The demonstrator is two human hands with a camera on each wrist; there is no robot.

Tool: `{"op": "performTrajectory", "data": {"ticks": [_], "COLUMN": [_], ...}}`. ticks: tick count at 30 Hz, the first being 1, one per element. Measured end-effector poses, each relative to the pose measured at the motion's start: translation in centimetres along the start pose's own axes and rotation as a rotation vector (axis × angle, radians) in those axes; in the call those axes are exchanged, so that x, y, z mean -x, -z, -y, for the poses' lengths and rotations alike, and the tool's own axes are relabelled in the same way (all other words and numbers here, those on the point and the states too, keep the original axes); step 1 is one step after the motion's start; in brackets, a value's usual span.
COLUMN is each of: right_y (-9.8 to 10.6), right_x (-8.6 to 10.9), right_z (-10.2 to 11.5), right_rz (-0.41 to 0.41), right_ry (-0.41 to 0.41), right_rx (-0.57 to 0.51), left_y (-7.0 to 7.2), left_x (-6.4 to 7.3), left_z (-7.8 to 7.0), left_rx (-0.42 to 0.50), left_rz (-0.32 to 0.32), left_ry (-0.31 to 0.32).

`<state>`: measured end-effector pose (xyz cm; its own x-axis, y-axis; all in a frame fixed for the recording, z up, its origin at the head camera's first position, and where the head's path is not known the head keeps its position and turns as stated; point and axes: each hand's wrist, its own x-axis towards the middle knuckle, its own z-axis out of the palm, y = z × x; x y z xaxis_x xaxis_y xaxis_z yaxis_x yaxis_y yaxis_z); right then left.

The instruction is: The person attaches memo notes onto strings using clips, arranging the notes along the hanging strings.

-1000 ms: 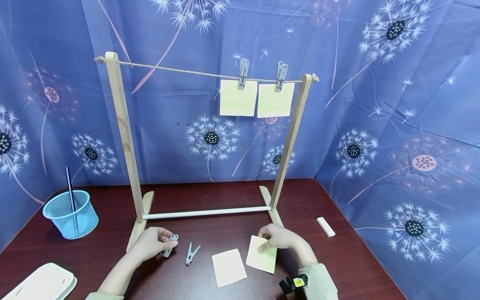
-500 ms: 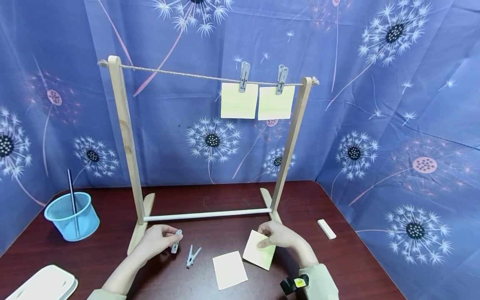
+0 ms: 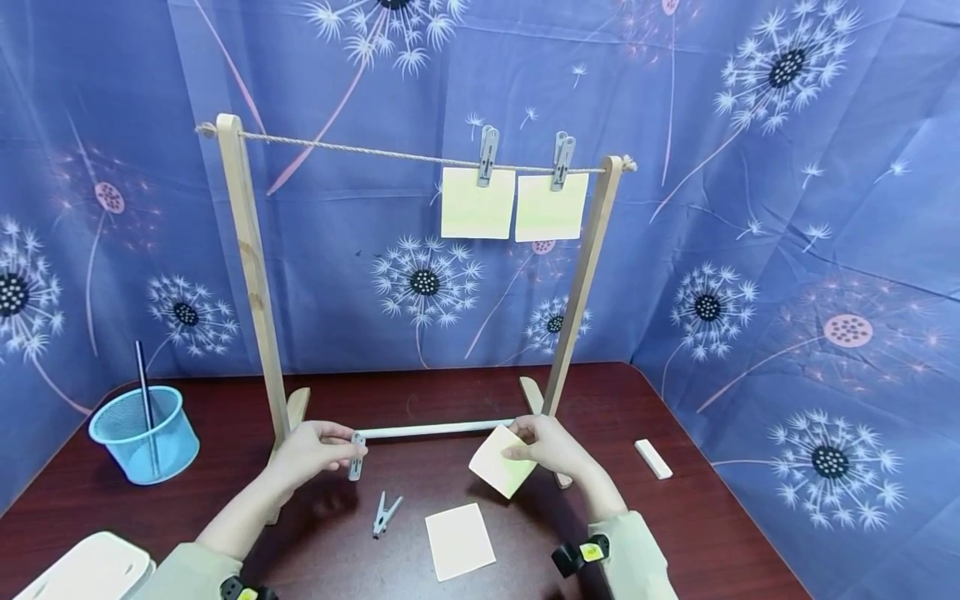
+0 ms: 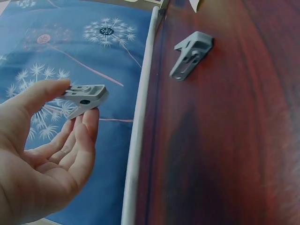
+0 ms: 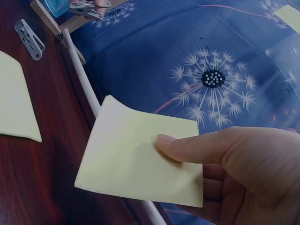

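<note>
While the left hand pinches a grey clothespin in a narrow grip of thumb and fingers, the right hand holds a pale yellow note near one edge, its thumb lying across the paper's face. Both clothespin and note are above the dark red worktop, near the white crossbar. Between the hands, a second clothespin and a flat square note lie on the worktop, apart. Higher up, two hanging notes are clipped to a rope.
</note>
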<state>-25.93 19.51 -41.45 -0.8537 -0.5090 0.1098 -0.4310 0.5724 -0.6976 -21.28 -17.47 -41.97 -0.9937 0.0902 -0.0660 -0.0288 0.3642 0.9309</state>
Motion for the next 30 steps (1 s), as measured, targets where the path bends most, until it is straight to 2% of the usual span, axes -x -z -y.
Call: {"op": "performTrajectory", "data": {"ticks": [9, 11, 17, 24, 30], "right_y": [0.1, 0.2, 1.1, 2.1, 3.0], "right_x": [-1.7, -2.2, -3.9, -5.6, -6.9], "right_z": [2.5, 3.3, 6.0, 9.1, 11.9], "right_rz": [-0.104, -0.137, -0.206, -0.273, -0.377], "right_ry": [0.034, 0.048, 0.071, 0.101, 0.162], "right_rx": [-0.082, -0.068, -0.098, -0.175, -0.218], "left_y": [1.3, 1.7, 3.1, 3.9, 5.0], "left_x": [-0.7, -0.8, -1.1, -0.8, -0.7], "left_z": [-2.7, -3.5, -6.2, -9.8, -12.7], "left_rx": [-0.023, -0.046, -0.122, -0.133, -0.149], "left_rz": [0.009, 0.006, -0.048, -0.106, -0.166], "left_ry": [-0.096, -0.115, -0.195, -0.318, -0.407]}}
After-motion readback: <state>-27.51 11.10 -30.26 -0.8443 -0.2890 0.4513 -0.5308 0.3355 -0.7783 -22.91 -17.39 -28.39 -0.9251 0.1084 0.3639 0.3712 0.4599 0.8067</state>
